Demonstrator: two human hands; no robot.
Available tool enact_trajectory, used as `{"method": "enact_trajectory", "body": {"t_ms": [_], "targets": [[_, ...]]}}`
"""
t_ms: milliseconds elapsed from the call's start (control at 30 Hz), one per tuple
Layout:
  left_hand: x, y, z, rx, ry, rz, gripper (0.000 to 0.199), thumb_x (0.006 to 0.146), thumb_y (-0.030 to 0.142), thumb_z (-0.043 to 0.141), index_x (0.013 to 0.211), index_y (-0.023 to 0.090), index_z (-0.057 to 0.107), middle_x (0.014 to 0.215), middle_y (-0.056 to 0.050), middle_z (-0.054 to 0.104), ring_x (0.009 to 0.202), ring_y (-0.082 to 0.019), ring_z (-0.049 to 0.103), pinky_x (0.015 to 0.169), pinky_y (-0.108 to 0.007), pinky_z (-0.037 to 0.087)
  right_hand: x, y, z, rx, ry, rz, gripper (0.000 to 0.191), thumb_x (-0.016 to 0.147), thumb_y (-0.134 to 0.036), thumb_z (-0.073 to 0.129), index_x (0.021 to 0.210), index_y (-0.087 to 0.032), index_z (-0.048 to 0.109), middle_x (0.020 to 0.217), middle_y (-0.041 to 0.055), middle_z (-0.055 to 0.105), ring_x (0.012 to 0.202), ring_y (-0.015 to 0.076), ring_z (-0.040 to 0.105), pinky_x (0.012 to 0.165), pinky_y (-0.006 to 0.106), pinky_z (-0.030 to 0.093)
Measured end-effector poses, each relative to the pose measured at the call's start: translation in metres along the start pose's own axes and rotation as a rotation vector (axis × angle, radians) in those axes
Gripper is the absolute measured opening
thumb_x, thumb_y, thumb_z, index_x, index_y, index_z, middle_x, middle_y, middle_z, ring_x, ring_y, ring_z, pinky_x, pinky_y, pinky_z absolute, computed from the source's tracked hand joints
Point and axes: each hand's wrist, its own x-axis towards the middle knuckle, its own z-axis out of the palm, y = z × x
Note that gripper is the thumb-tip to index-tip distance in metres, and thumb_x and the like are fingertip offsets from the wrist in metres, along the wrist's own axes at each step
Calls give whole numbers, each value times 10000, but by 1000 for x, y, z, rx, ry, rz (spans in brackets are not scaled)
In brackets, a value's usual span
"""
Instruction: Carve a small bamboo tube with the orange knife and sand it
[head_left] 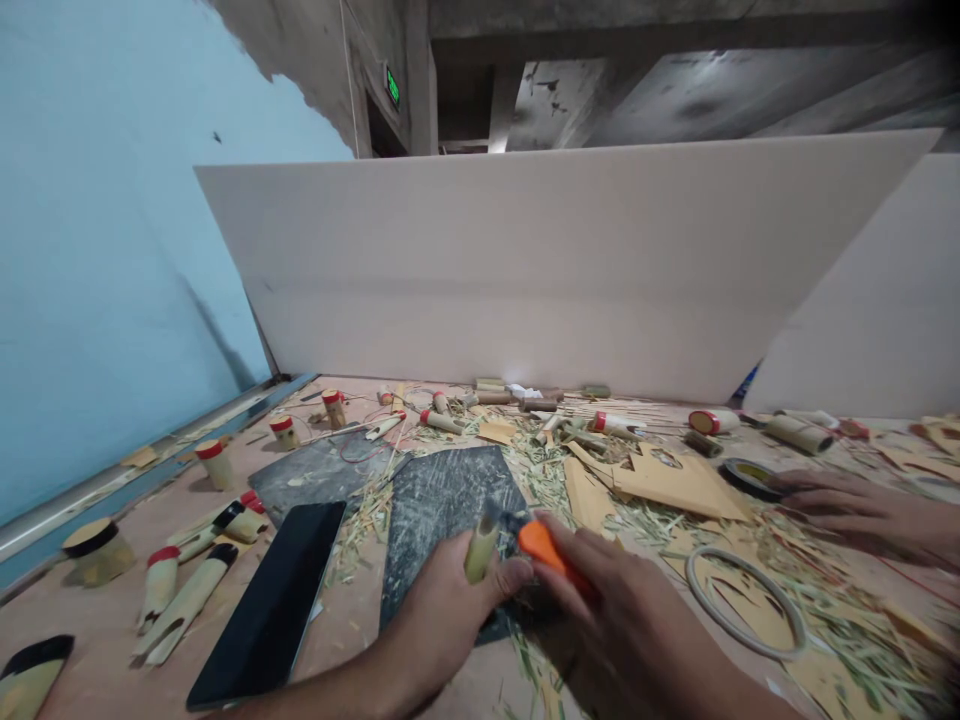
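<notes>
My left hand [442, 610] is closed around a short bamboo tube [481, 548], held upright and slightly tilted over a scuffed dark mat [420, 530]. In my right hand [622, 610] is an orange-handled knife [551, 552]; its dark metal end is blurred and points left at the tube's upper part. Whether the blade touches the bamboo, I cannot tell. The two hands are close together, with my left thumb near the handle. A black phone [266, 605] lies left of my left hand.
Bamboo tubes with red or black ends [215, 465] stand and lie at left. Shavings [555, 490] and cut yellow sheet [667, 478] cover the right. Another person's hand [870, 515] reaches a dark tape roll [750, 478]. A pale ring [746, 602] lies nearer. White panel [510, 270] stands behind.
</notes>
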Motion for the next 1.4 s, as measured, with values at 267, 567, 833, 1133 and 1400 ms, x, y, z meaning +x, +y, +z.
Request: {"method": "enact_trajectory", "body": {"t_ms": [267, 567, 833, 1133, 1400], "targets": [[1, 15, -4, -107, -108, -222, 627, 742, 803, 686, 907, 238, 470, 551, 131, 342, 458, -70, 224, 411, -201, 170, 4, 22, -4, -21, 74, -2, 430, 1032, -459, 511, 1405, -278, 625, 1142, 115, 760, 930, 287, 753, 798, 386, 587], [0, 17, -9, -169, -202, -176, 690, 685, 726, 802, 1051, 203, 540, 549, 129, 426, 415, -61, 253, 364, -193, 197, -2, -2, -7, 6, -157, -173, 486, 1054, -416, 480, 1528, -317, 512, 1024, 93, 731, 800, 218, 724, 705, 298, 554], [-5, 12, 1, 38, -79, 18, 478, 858, 641, 695, 821, 178, 584, 652, 67, 455, 589, -99, 373, 541, -226, 289, 0, 10, 2, -114, 29, -17, 498, 1064, -431, 443, 1544, -306, 486, 979, 87, 732, 741, 248, 740, 649, 334, 572], [-13, 19, -1, -48, -137, 34, 427, 1022, 602, 446, 950, 201, 578, 609, 63, 485, 487, -87, 372, 456, -195, 285, 1, 24, -7, 25, 119, -46, 526, 1064, -441, 429, 1558, -263, 434, 1182, 122, 732, 997, 272, 733, 836, 397, 590], [-6, 12, -4, -115, -136, 13, 382, 984, 603, 535, 1072, 233, 502, 607, 101, 429, 451, -73, 334, 402, -174, 254, 1, 0, -18, 497, -134, 203, 565, 1077, -593, 272, 944, -226, 680, 655, 7, 664, 558, 180, 659, 578, 283, 545]]}}
